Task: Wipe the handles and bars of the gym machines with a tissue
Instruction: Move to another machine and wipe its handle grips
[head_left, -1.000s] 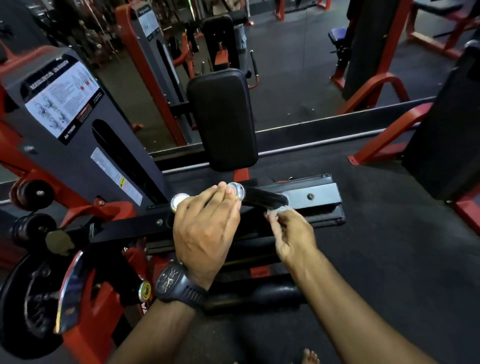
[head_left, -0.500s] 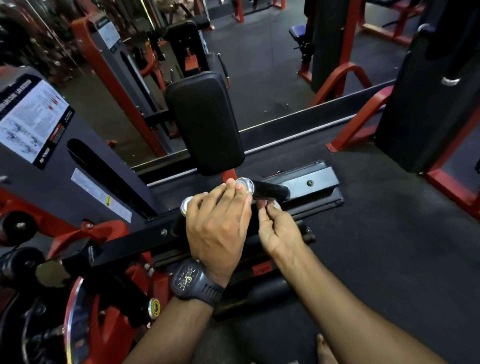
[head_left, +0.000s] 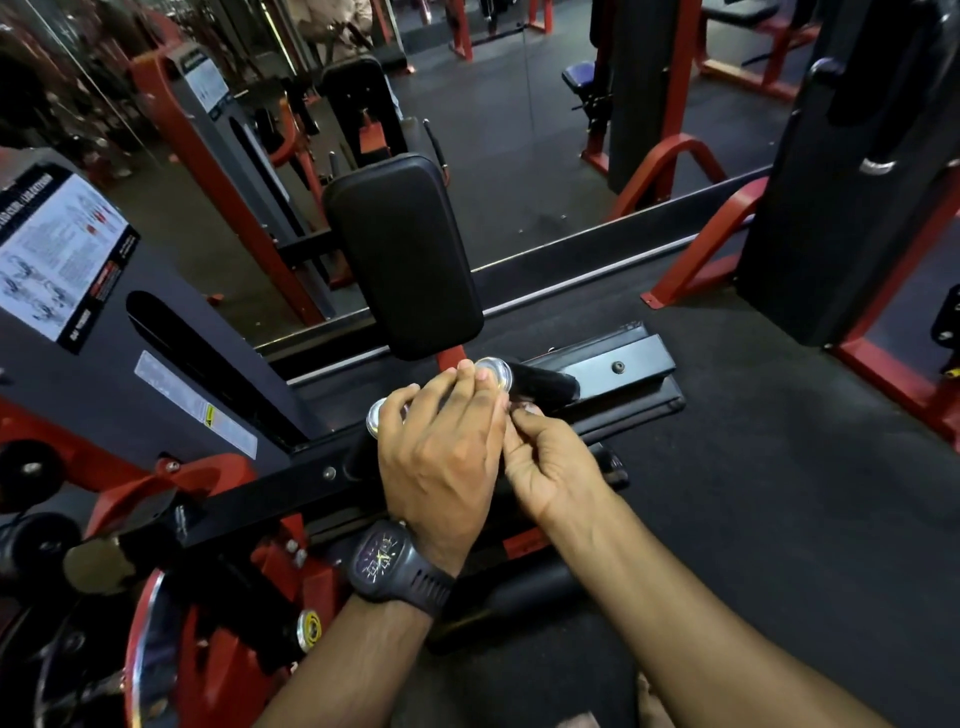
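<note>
A black handle (head_left: 543, 383) with a chrome end cap sticks out from the red and black machine in front of me. A second chrome cap (head_left: 374, 419) shows at the left edge of my left hand (head_left: 441, 457). That hand, with a black watch on its wrist, lies over the handles with its fingers stretched forward and touching the chrome cap. My right hand (head_left: 553, 460) sits just beside it, under the black handle, and pinches a small scrap of white tissue (head_left: 525, 410) at its fingertips. Most of the tissue is hidden by the fingers.
A black back pad (head_left: 402, 254) stands upright just behind the handles. The grey weight-stack cover with an instruction label (head_left: 57, 260) is at the left. Red frames (head_left: 701, 244) and another black machine (head_left: 852, 197) stand at the right on the dark rubber floor.
My right hand has moved left with the tissue, up to the handle and against my left hand. My left hand has stayed on the handles while the view shifted.
</note>
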